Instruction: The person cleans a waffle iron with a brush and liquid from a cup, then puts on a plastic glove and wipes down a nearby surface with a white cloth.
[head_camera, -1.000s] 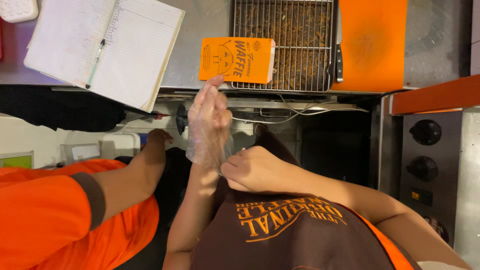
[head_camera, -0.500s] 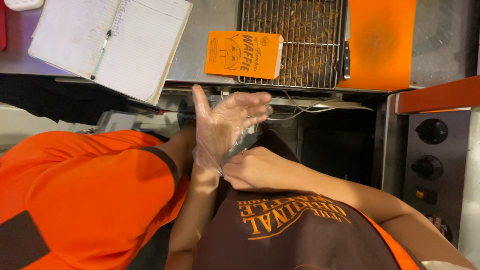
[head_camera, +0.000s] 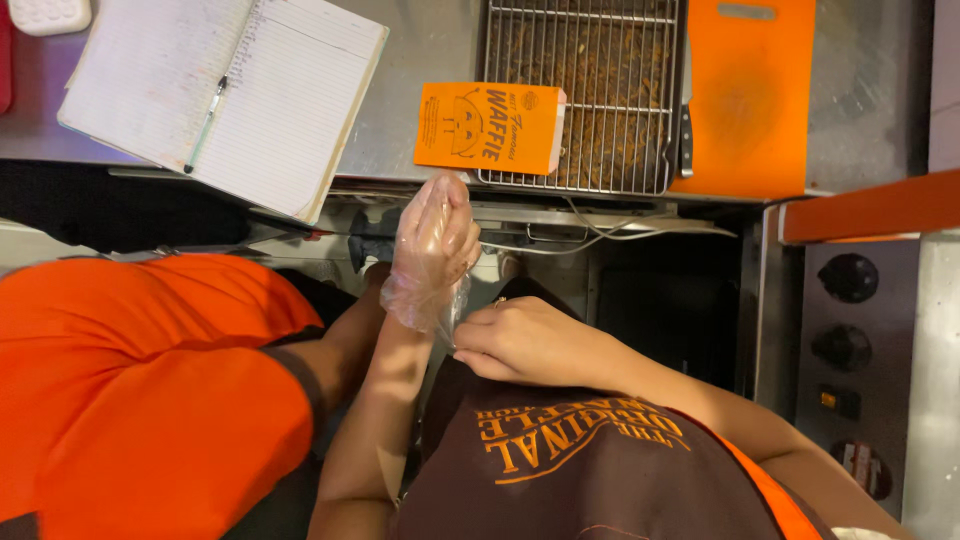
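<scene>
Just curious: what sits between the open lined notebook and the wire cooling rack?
In the head view, an orange printed paper sleeve on bare steel counter, overlapping the rack.
</scene>
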